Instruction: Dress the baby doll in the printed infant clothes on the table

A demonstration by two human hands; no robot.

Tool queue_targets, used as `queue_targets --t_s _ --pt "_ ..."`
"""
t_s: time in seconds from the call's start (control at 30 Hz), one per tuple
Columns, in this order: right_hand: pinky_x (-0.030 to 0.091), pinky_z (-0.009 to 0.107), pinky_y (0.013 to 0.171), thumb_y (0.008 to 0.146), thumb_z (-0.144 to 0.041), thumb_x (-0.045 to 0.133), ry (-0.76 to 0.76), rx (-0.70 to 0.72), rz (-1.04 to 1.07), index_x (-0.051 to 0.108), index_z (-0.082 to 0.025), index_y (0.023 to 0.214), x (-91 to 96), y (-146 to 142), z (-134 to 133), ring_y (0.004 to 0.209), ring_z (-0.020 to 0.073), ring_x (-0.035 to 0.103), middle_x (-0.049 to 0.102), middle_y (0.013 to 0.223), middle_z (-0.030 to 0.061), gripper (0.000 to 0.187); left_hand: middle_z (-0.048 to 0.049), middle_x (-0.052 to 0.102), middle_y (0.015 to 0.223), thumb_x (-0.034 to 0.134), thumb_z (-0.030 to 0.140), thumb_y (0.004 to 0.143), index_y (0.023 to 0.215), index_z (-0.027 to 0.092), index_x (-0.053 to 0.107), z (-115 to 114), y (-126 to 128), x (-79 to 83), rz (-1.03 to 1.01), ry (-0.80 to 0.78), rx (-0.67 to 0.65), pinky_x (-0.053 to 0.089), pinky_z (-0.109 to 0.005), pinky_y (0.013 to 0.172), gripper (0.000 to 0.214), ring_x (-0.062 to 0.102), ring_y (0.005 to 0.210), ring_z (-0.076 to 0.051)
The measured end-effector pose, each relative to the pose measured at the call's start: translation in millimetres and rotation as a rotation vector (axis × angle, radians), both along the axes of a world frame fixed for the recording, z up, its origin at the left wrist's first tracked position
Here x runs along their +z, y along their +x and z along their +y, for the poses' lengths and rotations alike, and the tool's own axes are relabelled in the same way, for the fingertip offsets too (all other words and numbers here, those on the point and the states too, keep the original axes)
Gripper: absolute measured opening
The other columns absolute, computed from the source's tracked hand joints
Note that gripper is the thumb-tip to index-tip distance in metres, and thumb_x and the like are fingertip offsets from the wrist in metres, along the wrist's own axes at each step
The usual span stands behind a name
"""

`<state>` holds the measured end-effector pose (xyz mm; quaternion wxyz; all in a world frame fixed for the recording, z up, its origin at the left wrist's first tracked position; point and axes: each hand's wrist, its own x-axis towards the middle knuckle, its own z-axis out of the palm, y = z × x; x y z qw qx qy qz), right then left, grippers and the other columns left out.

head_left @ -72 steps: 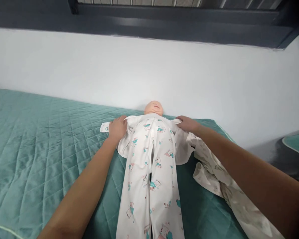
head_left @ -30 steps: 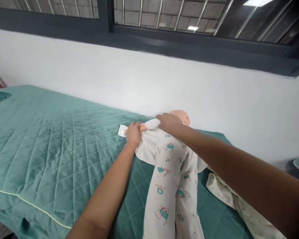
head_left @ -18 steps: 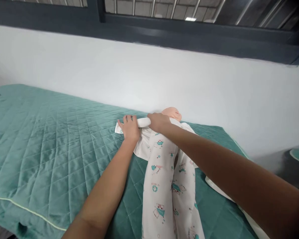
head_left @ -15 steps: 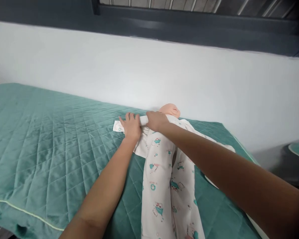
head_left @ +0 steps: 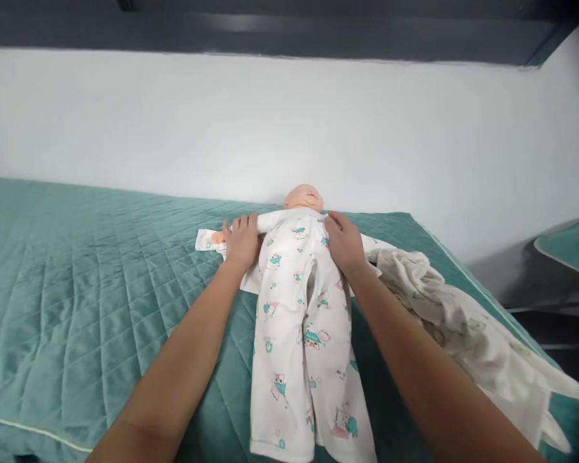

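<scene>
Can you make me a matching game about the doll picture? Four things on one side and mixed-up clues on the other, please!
Things:
1. doll's head
2. long-legged garment
3. quilted cover
4. crumpled cloth

Clues:
A. green, with criss-cross stitched lines
B. bunched in a heap on the right side of the picture
C. peach-coloured, close to the white wall
D. white with little teal and pink pictures, its two legs pointing toward the camera

Right pairs: 1-C, 2-D, 3-A, 4-B
</scene>
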<state>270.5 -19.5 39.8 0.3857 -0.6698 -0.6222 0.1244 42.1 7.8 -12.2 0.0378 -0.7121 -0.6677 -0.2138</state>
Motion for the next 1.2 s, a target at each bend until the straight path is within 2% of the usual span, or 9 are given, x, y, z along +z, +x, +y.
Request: queue_targets --t_s 0.13,0.23,0.47,0.6,0.73,0.83,0.93,1.03,1.2 --pt "0.026 0.046 0.117 0.098 -0.038 0.035 -0.005 -0.135 -0.162 0.049 -0.013 0.143 -27.4 20 7 0.140 0.0291 0.040 0.053 0.148 0.0144 0.054 -0.0108 0.059 0.136 0.049 0.027 0.092 0.142 0.024 0.047 2 -2 -0.4 -0.064 0.019 0.001 0.023 -0.052 0.118 0.050 0.049 0.128 -0.030" --pt "0.024 0.051 0.115 0.100 -0.034 0.030 -0.004 -0.144 -0.316 0.054 -0.018 0.140 -41.6 31 7 0.133 0.0311 0.045 0.058 0.142 0.0125 0.049 -0.0088 0.060 0.133 0.054 0.024 0.089 0.135 0.023 0.053 2 -5 -0.2 -0.155 0.089 0.018 0.030 -0.046 0.115 0.046 0.049 0.127 -0.029" --pt "0.031 0.050 0.105 0.094 -0.021 0.036 0.039 -0.201 -0.357 0.067 -0.020 0.122 -38.0 54 16 0.113 0.0320 0.057 0.070 0.121 0.0132 0.042 -0.0069 0.057 0.136 0.054 0.018 0.086 0.123 0.022 0.060 -10 -2 4.4 -0.276 0.303 -0.116 0.036 -0.036 0.117 0.038 0.045 0.132 -0.022" --pt "0.026 0.055 0.110 0.092 -0.018 0.037 0.022 -0.261 -0.291 0.067 -0.020 0.121 -36.4 62 19 0.118 0.0322 0.055 0.067 0.127 0.0136 0.042 -0.0058 0.065 0.124 0.044 0.022 0.092 0.115 0.021 0.061 -24 16 30.5 -0.473 0.277 -0.074 0.046 -0.034 0.108 0.029 0.057 0.120 -0.018" --pt "0.019 0.059 0.114 0.094 -0.027 0.036 -0.049 -0.251 -0.262 0.064 -0.018 0.123 -37.1 60 18 0.123 0.0331 0.054 0.066 0.128 0.0148 0.041 -0.0024 0.070 0.120 0.046 0.024 0.091 0.112 0.022 0.065 -25 59 75.4 -0.537 0.058 -0.241 0.052 -0.031 0.097 0.028 0.065 0.108 -0.017" --pt "0.021 0.060 0.113 0.094 -0.032 0.038 -0.075 -0.256 -0.223 0.063 -0.015 0.122 -34.0 59 16 0.125 0.0354 0.053 0.066 0.127 0.0178 0.041 -0.0016 0.071 0.120 0.052 0.021 0.087 0.109 0.022 0.069 -15 103 99.9 -0.343 -0.124 -0.479 0.050 -0.029 0.099 0.028 0.064 0.111 -0.018" --pt "0.026 0.058 0.109 0.092 -0.032 0.044 -0.091 -0.272 -0.181 0.062 -0.013 0.118 -30.1 60 15 0.125 0.0368 0.052 0.065 0.126 0.0205 0.038 -0.0038 0.070 0.124 0.062 0.025 0.083 0.118 0.025 0.068 0 146 106.4 0.048 -0.279 -0.560 0.052 -0.032 0.091 0.036 0.064 0.113 -0.023" --pt "0.023 0.057 0.110 0.091 -0.031 0.045 -0.103 -0.259 -0.171 0.062 -0.015 0.112 -28.4 62 16 0.120 0.0355 0.055 0.067 0.120 0.0191 0.032 -0.0118 0.069 0.124 0.067 0.024 0.079 0.117 0.021 0.070 10 180 100.2 0.367 -0.369 -0.502 0.052 -0.036 0.088 0.038 0.063 0.114 -0.030" --pt "0.023 0.047 0.111 0.094 -0.031 0.045 -0.111 -0.188 -0.176 0.063 -0.018 0.107 -28.3 66 19 0.107 0.0292 0.063 0.073 0.104 0.0137 0.026 -0.0168 0.070 0.123 0.064 0.017 0.082 0.112 0.015 0.072 20 212 87.3 0.442 -0.419 -0.386 0.047 -0.045 0.100 0.031 0.063 0.116 -0.032"
